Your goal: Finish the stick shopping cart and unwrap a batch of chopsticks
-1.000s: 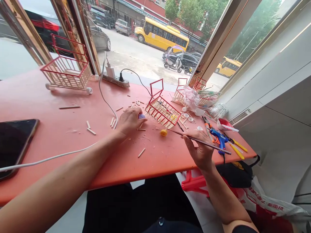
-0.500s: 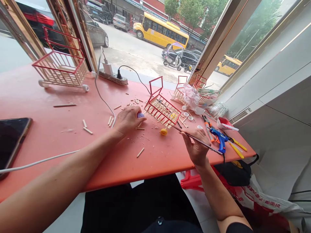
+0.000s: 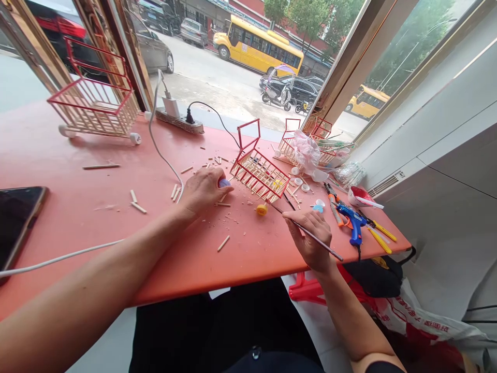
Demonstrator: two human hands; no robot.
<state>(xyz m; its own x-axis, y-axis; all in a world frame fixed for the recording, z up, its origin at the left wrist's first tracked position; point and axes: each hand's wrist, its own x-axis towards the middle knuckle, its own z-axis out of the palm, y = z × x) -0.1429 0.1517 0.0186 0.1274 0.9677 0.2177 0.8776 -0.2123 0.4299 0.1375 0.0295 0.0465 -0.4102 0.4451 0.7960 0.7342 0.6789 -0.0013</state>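
Observation:
A small stick-built cart (image 3: 259,173) with a red-painted rim and handle stands tilted near the middle of the table. Its yellow cap wheel (image 3: 261,209) shows at the lower front corner. My left hand (image 3: 202,192) is closed on a lavender cap (image 3: 224,183) at the cart's left side; whether the cap is fixed to the cart I cannot tell. Between the fingers of my right hand (image 3: 311,235) is a thin paintbrush (image 3: 319,241), its tip at the cart's lower corner just above the yellow wheel.
A larger cart (image 3: 95,106) stands back left, near a power strip (image 3: 180,122). More carts (image 3: 289,142) and a crumpled plastic bag (image 3: 306,153) are at back right. A blue glue gun (image 3: 352,223), pliers (image 3: 333,204) and a red paint cup (image 3: 359,197) lie right. Cut sticks (image 3: 223,243) are scattered about.
My right hand has shifted slightly left and down, and the brush tip has moved left along the cart's lower corner. A light blue cap behind that hand now shows. My left hand stays in place.

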